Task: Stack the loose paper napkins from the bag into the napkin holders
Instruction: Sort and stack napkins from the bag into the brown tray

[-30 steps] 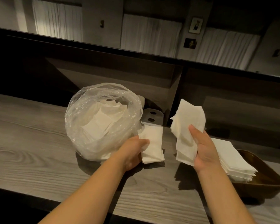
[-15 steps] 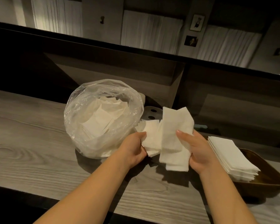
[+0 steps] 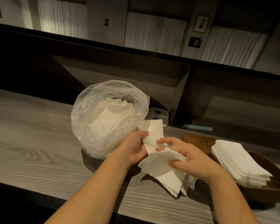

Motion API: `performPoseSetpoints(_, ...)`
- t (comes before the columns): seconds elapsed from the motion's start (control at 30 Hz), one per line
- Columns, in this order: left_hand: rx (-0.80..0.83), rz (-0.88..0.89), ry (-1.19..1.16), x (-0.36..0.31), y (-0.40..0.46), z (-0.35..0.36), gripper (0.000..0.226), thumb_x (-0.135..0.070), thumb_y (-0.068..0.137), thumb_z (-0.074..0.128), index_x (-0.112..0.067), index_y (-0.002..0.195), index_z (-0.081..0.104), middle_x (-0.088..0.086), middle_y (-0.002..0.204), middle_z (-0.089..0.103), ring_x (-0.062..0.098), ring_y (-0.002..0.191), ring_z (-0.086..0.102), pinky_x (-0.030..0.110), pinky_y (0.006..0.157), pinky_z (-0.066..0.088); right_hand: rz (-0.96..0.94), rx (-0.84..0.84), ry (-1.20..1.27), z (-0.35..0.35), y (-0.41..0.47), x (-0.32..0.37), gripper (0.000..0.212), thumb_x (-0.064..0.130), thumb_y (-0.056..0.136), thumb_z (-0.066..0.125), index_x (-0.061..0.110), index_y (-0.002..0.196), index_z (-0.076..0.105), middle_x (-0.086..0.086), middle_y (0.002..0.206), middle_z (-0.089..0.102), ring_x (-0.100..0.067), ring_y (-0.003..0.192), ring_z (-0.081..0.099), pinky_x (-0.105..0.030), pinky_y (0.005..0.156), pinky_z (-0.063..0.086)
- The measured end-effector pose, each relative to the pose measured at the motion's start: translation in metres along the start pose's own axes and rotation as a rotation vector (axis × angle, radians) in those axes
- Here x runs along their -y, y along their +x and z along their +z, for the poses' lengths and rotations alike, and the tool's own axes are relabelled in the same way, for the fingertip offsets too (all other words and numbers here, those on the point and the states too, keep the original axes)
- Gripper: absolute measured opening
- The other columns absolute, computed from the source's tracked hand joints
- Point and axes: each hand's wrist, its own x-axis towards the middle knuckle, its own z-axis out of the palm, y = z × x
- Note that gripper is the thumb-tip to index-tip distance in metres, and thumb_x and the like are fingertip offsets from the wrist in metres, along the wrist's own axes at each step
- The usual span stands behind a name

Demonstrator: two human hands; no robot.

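Both hands meet over the worktop [image 3: 39, 143] just in front of the clear plastic bag [image 3: 90, 123], and both are closed on the same bunch of loose napkins [image 3: 163, 172]. The left hand [image 3: 134, 147] pinches the upper, curled end; the right hand [image 3: 191, 160] has fingers curled over the middle, while the lower corners fan out toward the person. The bunch's long axis runs roughly from the bag down toward the near edge, tilted a little right.

The wooden napkin holder [image 3: 199, 141] lies to the right of the hands, just beside the right one, already carrying a squared stack of napkins [image 3: 239, 162]. That stack seems to run at a slant to the held bunch, though the wide lens makes the angle hard to judge. I judge the right hand better placed to carry the bunch across, once its edges are evened.
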Motion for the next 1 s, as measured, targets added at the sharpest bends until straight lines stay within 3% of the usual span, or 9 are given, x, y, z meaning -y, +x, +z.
performPoseSetpoints(0.1, 0.01, -0.007, 0.042, 0.0, -0.001, -0.001, 0.046, -0.012, 0.101, 0.047, -0.007, 0.145, 0.033, 0.027, 0.12, 0.062, 0.042, 0.104, 0.066, 0.052, 0.078, 0.058, 0.007, -0.024, -0.043, 0.001, 0.001, -0.001, 0.04, 0.007, 0.087, 0.066, 0.041, 0.107, 0.071, 0.047, 0.129, 0.039, 0.019, 0.116, 0.043, -0.012, 0.09, 0.045)
performPoseSetpoints(0.27, -0.005, 0.008, 0.078, 0.002, -0.002, 0.0, 0.036, -0.012, 0.101, 0.048, -0.013, 0.134, 0.035, 0.024, 0.117, 0.063, 0.041, 0.104, 0.065, 0.049, 0.078, 0.059, 0.017, -0.042, -0.043, 0.001, -0.001, 0.003, 0.039, 0.006, 0.087, 0.065, 0.04, 0.107, 0.066, 0.042, 0.116, 0.052, 0.01, 0.107, 0.052, -0.014, 0.087, 0.05)
performPoseSetpoints(0.37, -0.016, 0.003, 0.07, 0.003, 0.001, -0.002, 0.046, -0.012, 0.099, 0.05, -0.014, 0.142, 0.033, 0.024, 0.122, 0.062, 0.042, 0.107, 0.064, 0.052, 0.082, 0.058, 0.025, -0.046, -0.045, 0.001, -0.002, 0.002, 0.037, 0.006, 0.088, 0.065, 0.035, 0.11, 0.067, 0.044, 0.118, 0.051, 0.011, 0.107, 0.052, -0.013, 0.087, 0.05)
performPoseSetpoints(0.57, -0.002, -0.008, 0.052, 0.003, 0.001, -0.001, 0.05, -0.01, 0.099, 0.05, -0.011, 0.145, 0.032, 0.026, 0.121, 0.061, 0.041, 0.101, 0.066, 0.048, 0.068, 0.062, 0.008, -0.048, -0.057, 0.003, -0.003, 0.007, 0.043, 0.006, 0.088, 0.064, 0.044, 0.108, 0.063, 0.046, 0.116, 0.051, 0.013, 0.106, 0.052, -0.011, 0.086, 0.049)
performPoseSetpoints(0.67, -0.003, 0.017, 0.047, 0.002, 0.002, -0.001, 0.041, -0.014, 0.1, 0.051, -0.007, 0.14, 0.044, 0.022, 0.118, 0.066, 0.036, 0.1, 0.068, 0.045, 0.072, 0.061, 0.024, -0.098, 0.059, -0.003, -0.01, 0.008, 0.033, 0.01, 0.086, 0.067, 0.038, 0.103, 0.07, 0.028, 0.105, 0.064, 0.0, 0.098, 0.06, -0.021, 0.085, 0.054)
performPoseSetpoints(0.73, 0.023, 0.024, 0.023, 0.0, 0.003, 0.0, 0.036, -0.014, 0.099, 0.053, -0.006, 0.134, 0.055, 0.02, 0.112, 0.07, 0.035, 0.098, 0.07, 0.045, 0.081, 0.058, 0.03, -0.169, 0.259, -0.01, -0.018, 0.009, 0.023, 0.027, 0.069, 0.074, 0.031, 0.092, 0.076, 0.01, 0.096, 0.07, -0.012, 0.095, 0.065, -0.03, 0.082, 0.056)
performPoseSetpoints(0.83, 0.005, 0.034, -0.025, -0.002, 0.009, -0.003, 0.03, -0.014, 0.102, 0.048, -0.009, 0.129, 0.059, 0.019, 0.112, 0.069, 0.037, 0.096, 0.069, 0.049, 0.082, 0.056, -0.017, -0.129, 0.462, -0.017, -0.026, 0.009, 0.031, 0.031, 0.055, 0.072, 0.022, 0.084, 0.078, -0.005, 0.089, 0.071, -0.02, 0.09, 0.068, -0.03, 0.076, 0.056)
performPoseSetpoints(0.9, -0.031, 0.016, 0.019, -0.001, 0.009, -0.005, 0.031, -0.014, 0.101, 0.05, -0.009, 0.13, 0.057, 0.015, 0.108, 0.069, 0.031, 0.086, 0.069, 0.043, 0.078, 0.057, 0.032, -0.095, 0.491, -0.017, -0.025, 0.01, 0.027, 0.027, 0.057, 0.074, 0.02, 0.083, 0.077, -0.005, 0.089, 0.072, -0.02, 0.089, 0.07, -0.032, 0.075, 0.058)
performPoseSetpoints(1.0, -0.029, -0.022, 0.148, 0.003, 0.008, -0.006, 0.034, -0.018, 0.091, 0.064, -0.007, 0.124, 0.065, 0.01, 0.102, 0.058, 0.024, 0.086, 0.057, 0.034, 0.083, 0.049, 0.191, -0.192, 0.415, -0.011, -0.013, 0.005, 0.016, 0.014, 0.082, 0.073, 0.016, 0.098, 0.074, 0.0, 0.096, 0.074, -0.019, 0.095, 0.07, -0.039, 0.081, 0.056)
